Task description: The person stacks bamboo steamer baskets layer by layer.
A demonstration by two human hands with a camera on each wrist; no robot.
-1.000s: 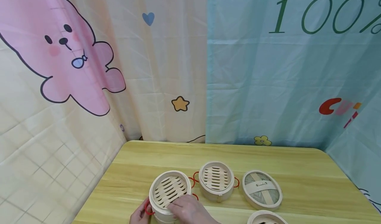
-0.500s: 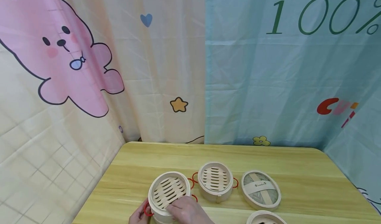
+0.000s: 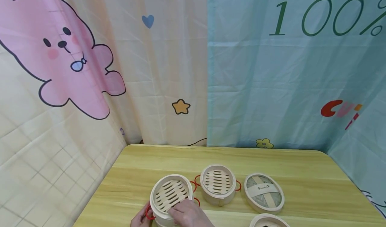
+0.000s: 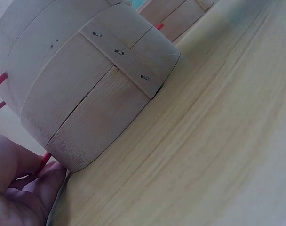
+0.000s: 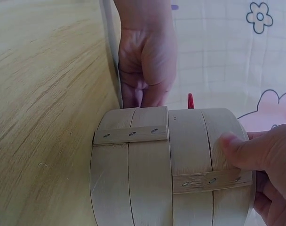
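Two small bamboo steamer baskets stand stacked at the front left of the table. The upper basket (image 5: 192, 136) has a slatted floor facing up, and it sits on the lower basket (image 5: 147, 162). My right hand (image 3: 190, 214) grips the upper one at its near right rim, thumb outside on the wall and fingers over the edge. Low on the left side, my left hand (image 3: 141, 217) pinches the lower basket's red handle (image 4: 43, 161) between thumb and fingers. Another red handle (image 3: 149, 212) juts out on the upper basket's left side, above that hand.
Behind the stack to the right stands another steamer basket (image 3: 221, 198) with red handles, close to the stack's right handles. Farther right lies a round woven lid (image 3: 278, 195). One more round piece (image 3: 256, 220) is cut off at the bottom edge. Printed curtains (image 3: 178, 69) hang behind the table.
The head view has shifted slightly. Both hands keep their places on the stacked baskets, and nothing else on the table has moved.
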